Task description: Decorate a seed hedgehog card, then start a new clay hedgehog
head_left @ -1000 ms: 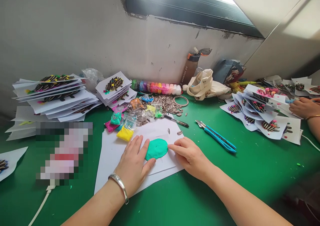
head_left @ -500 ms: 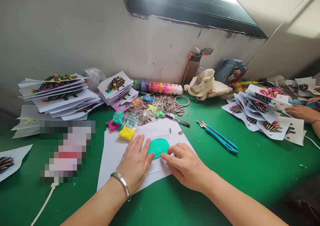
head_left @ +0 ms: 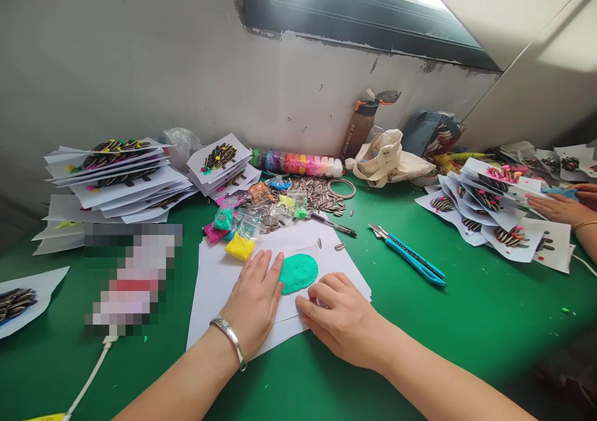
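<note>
A flattened oval of teal modelling clay (head_left: 299, 273) lies on a small sheet of white paper (head_left: 291, 312) that rests on larger white sheets. Thin drawn lines show on the paper just below the clay. My left hand (head_left: 254, 300) is spread flat on the paper, its fingers beside the clay's left edge. My right hand (head_left: 342, 312) is at the clay's lower right, fingers bent but apart, a fingertip down by the paper. No object shows in either hand. Two sunflower seeds (head_left: 339, 247) lie on the paper above my right hand.
Behind the paper are bagged clay (head_left: 240, 245), a seed pile (head_left: 317, 196), a pen (head_left: 333, 224) and a tape roll (head_left: 342, 188). A blue utility knife (head_left: 410, 256) lies to the right, blade out. Card stacks (head_left: 125, 185) stand left; another person's hand (head_left: 555, 208) is far right.
My right hand has drawn slightly down, away from the clay's edge. My left thumb has moved off the clay's lower left. The view has shifted slightly.
</note>
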Demonstrator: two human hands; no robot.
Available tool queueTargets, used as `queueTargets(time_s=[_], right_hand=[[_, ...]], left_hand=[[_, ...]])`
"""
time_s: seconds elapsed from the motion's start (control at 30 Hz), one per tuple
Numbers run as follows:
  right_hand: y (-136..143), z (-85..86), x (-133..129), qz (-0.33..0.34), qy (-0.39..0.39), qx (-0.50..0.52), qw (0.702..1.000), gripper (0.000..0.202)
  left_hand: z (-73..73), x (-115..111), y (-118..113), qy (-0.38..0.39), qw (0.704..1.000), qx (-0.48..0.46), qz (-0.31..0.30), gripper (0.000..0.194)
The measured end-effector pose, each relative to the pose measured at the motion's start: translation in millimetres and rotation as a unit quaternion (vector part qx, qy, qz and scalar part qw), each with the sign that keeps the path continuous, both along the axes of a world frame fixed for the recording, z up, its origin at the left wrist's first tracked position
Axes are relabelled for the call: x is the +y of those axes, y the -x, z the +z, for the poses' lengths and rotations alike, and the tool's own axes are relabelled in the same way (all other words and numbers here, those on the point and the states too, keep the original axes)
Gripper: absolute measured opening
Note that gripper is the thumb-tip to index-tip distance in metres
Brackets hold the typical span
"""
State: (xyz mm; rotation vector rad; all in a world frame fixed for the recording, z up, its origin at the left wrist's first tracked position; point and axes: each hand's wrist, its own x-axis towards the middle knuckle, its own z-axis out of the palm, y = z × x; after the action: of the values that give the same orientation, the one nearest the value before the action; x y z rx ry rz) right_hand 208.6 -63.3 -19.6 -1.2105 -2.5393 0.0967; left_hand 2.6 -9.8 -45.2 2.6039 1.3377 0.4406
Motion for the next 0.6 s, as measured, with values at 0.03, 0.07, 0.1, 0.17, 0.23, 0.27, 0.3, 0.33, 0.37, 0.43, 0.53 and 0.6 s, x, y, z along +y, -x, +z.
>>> queueTargets(time_s=[0.03,0.07,0.1,0.17,0.23,0.27,0.3,0.33,0.37,0.43,0.53,0.6], right_hand=[[-0.8,-0.1,0.3,0.003,0.003,-0.001,1.000,0.023],[-1.8,-0.4,0.6,0.006,0.005,-0.001,1.000,0.023],[-2.7,-0.7,0.8,0.009,0.007,-0.001,1.000,0.024],[-4.4,-1.4,1.0,0.011,0.010,0.004,1.000,0.024],[-5.9,-1.5,1.4,0.011,0.017,0.012,1.000,0.023],[-6.4,-1.2,1.9,0.011,0.023,0.017,1.000,0.021],[-6.6,-0.5,2.8,0.010,0.029,0.023,0.999,0.019],[-6.4,0.5,4.3,0.006,0.032,0.030,0.999,0.017],[-5.6,1.9,6.4,-0.001,0.033,0.039,0.999,0.016],[-1.8,5.6,12.5,-0.024,0.025,0.053,0.998,0.013],[9.0,10.4,24.4,-0.062,0.012,0.055,0.996,0.011],[17.2,10.9,31.5,-0.079,0.013,0.048,0.996,0.016]], left_hand=[[1.6,-0.2,0.6,-0.001,1.000,-0.004,0.000,0.048],[3.8,-0.5,1.2,-0.007,1.000,-0.009,0.000,0.047],[6.3,-0.8,1.8,-0.016,1.000,-0.013,0.001,0.046],[11.7,-1.0,3.0,-0.038,0.999,-0.020,0.000,0.044],[16.2,-0.6,4.6,-0.047,0.999,-0.019,-0.010,0.041],[17.7,-0.1,5.7,-0.041,0.999,-0.014,-0.016,0.041],[18.6,0.5,7.0,-0.030,0.999,-0.006,-0.025,0.041],[19.0,1.2,8.4,-0.016,0.999,0.003,-0.034,0.042],[19.0,1.9,9.8,-0.001,0.999,0.012,-0.042,0.044],[18.3,3.1,12.0,0.023,0.998,0.024,-0.052,0.052],[16.2,4.3,13.1,0.049,0.997,0.025,-0.049,0.060],[14.5,4.7,12.9,0.062,0.997,0.018,-0.042,0.063]])
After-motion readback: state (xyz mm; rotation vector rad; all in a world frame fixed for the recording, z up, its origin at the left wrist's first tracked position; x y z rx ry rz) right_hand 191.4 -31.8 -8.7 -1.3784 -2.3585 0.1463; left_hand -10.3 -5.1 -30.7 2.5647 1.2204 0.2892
